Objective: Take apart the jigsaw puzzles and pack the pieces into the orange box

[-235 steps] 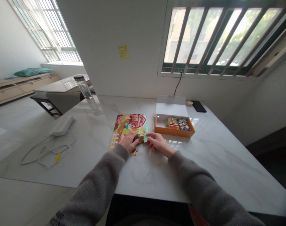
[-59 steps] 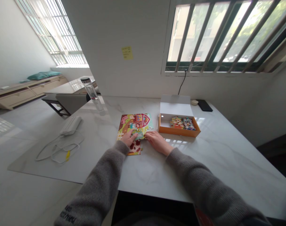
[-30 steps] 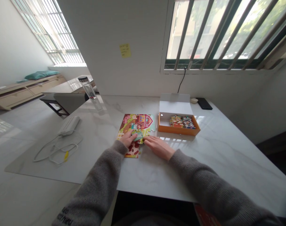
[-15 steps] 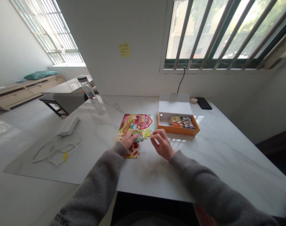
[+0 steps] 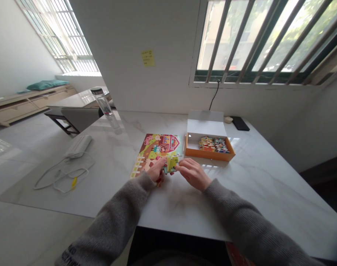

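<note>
A partly assembled farm jigsaw puzzle [image 5: 148, 147] with a red barn lies flat on the table. Over its lower right part, my left hand [image 5: 156, 170] is closed on puzzle pieces, the top one a yellow-green puzzle piece [image 5: 172, 162]. From the other side, my right hand [image 5: 194, 173] pinches the right edge of these pieces with thumb and fingers. How many pieces are between the hands I cannot tell. My left wrist and fingers hide part of the puzzle's lower edge.
An orange box [image 5: 209, 153] with many upright puzzle pieces stands open behind my right hand. A black phone [image 5: 241, 123] lies at the back right. At left are a white device [image 5: 78, 146] with a looped cable and a clear bottle [image 5: 102, 102].
My left hand has brought its pieces a little lower and to the right. The yellow-green piece now sits closer to me, and my right hand's fingers have closed in on its edge.
</note>
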The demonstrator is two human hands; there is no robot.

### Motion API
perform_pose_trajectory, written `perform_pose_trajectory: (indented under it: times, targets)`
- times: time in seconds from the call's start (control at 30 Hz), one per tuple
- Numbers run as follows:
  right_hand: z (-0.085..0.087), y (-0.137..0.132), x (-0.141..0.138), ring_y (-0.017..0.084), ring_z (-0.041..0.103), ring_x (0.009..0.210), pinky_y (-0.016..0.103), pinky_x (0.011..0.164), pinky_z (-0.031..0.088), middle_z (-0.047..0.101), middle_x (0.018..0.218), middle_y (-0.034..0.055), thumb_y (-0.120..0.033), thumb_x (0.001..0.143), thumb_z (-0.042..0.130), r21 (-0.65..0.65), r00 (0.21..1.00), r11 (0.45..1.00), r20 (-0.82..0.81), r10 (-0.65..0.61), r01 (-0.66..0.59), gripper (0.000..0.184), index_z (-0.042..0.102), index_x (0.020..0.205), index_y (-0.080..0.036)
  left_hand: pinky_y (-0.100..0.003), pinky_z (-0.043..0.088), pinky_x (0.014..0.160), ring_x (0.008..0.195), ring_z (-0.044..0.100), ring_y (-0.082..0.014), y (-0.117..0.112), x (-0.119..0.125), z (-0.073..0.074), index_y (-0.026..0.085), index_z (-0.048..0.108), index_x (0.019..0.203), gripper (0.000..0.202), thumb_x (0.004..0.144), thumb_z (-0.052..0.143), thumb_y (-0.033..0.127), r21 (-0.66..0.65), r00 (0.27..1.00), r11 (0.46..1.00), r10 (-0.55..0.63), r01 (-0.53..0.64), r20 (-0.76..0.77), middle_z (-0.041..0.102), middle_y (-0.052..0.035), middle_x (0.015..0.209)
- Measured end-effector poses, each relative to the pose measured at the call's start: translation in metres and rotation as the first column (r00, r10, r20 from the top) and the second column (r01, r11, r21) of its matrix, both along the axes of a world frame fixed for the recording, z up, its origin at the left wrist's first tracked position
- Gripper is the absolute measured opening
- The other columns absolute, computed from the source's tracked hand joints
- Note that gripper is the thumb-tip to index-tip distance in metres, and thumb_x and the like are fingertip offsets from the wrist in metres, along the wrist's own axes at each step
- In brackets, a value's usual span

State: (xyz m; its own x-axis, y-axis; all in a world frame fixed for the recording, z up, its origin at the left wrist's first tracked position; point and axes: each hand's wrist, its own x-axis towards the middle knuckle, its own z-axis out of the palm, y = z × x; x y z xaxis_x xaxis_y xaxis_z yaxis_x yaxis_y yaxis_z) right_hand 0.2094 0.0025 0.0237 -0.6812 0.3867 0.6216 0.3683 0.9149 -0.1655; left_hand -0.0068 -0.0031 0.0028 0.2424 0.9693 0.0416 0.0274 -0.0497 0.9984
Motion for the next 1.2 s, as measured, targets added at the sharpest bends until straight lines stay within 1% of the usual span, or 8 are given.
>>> perform_pose_trajectory:
  times: [0.13,0.3,0.4,0.47,0.57,0.7,0.9,1.2]
  targets:
    - [-0.006,-0.004,0.003,0.02,0.06,0.087,0.034,0.079,0.048,0.065,0.09,0.0063,-0.009,0.093,0.041,-0.163,0.999,0.986,0.006,-0.033,0.034,0.026,0.058,0.107,-0.023,-0.033,0.047,0.075,0.081,0.06,-0.0226,-0.007,-0.002,0.006,0.019,0.055,0.095,0.034,0.089,0.054,0.053,0.206,0.961,0.978,0.063,-0.006,-0.269,0.064,-0.005,0.082]
    - [-0.017,-0.006,0.007,0.015,0.059,0.073,0.029,0.07,0.05,0.063,0.091,0.0032,-0.021,0.089,0.056,-0.524,0.969,0.848,-0.164,-0.186,0.074,0.038,0.044,0.125,-0.022,-0.038,0.046,0.084,0.089,0.057,-0.0238,-0.007,0.002,0.0,0.018,0.053,0.1,0.024,0.095,0.044,0.04,0.405,0.787,0.895,0.111,0.186,-0.607,0.061,-0.0084,0.094]
    - [-0.02,-0.006,0.008,0.015,0.057,0.074,0.028,0.069,0.048,0.062,0.09,0.0036,-0.022,0.09,0.056,-0.544,0.985,0.837,-0.103,-0.135,0.058,0.021,0.055,0.111,-0.021,-0.042,0.044,0.088,0.094,0.055,-0.0257,-0.007,0.006,-0.005,0.018,0.057,0.097,0.02,0.094,0.045,0.034,0.418,0.675,0.855,0.114,0.307,-0.729,0.06,-0.0092,0.095]
    - [-0.02,-0.006,0.01,0.016,0.055,0.074,0.028,0.07,0.046,0.061,0.087,0.0034,-0.022,0.091,0.055,-0.517,0.989,0.852,-0.058,-0.134,0.085,0.009,0.058,0.099,-0.021,-0.042,0.043,0.09,0.096,0.055,-0.0257,-0.007,0.005,-0.004,0.019,0.059,0.1,0.019,0.093,0.049,0.034,0.431,0.649,0.842,0.134,0.324,-0.749,0.061,-0.0084,0.096]
    - [-0.02,-0.006,0.013,0.016,0.054,0.073,0.028,0.07,0.045,0.06,0.085,0.0027,-0.02,0.09,0.055,-0.51,0.986,0.852,-0.04,-0.162,0.119,0.007,0.058,0.097,-0.02,-0.04,0.043,0.09,0.095,0.056,-0.0244,-0.009,-0.003,0.004,0.019,0.06,0.101,0.021,0.089,0.055,0.035,0.496,0.691,0.831,0.205,0.25,-0.693,0.063,-0.0066,0.096]
    - [-0.023,-0.005,0.015,0.016,0.058,0.077,0.028,0.073,0.046,0.061,0.091,0.0042,-0.016,0.089,0.055,-0.521,0.985,0.843,-0.023,-0.171,0.135,0.02,0.055,0.108,-0.02,-0.033,0.045,0.078,0.077,0.057,-0.018,-0.009,-0.015,0.013,0.018,0.06,0.097,0.018,0.091,0.051,0.033,0.528,0.791,0.845,0.263,0.087,-0.552,0.062,-0.0019,0.078]
    - [-0.025,-0.008,0.007,0.02,0.06,0.095,0.032,0.083,0.049,0.059,0.107,0.0078,-0.014,0.091,0.052,-0.493,0.996,0.868,-0.035,-0.087,0.059,0.037,0.049,0.127,-0.023,-0.026,0.043,0.064,0.064,0.055,-0.0128,-0.009,-0.007,0.01,0.019,0.059,0.087,0.008,0.086,0.057,0.026,0.45,0.806,0.864,0.095,0.224,-0.585,0.061,0.0011,0.071]
    - [-0.018,-0.008,0.004,0.019,0.059,0.09,0.031,0.08,0.049,0.057,0.099,0.0059,-0.015,0.095,0.049,-0.532,0.996,0.844,-0.024,-0.092,0.065,0.017,0.056,0.109,-0.021,-0.027,0.045,0.067,0.067,0.053,-0.0141,-0.011,-0.001,0.014,0.019,0.061,0.081,0.008,0.084,0.059,0.027,0.407,0.836,0.893,0.069,0.191,-0.544,0.06,-0.0001,0.074]
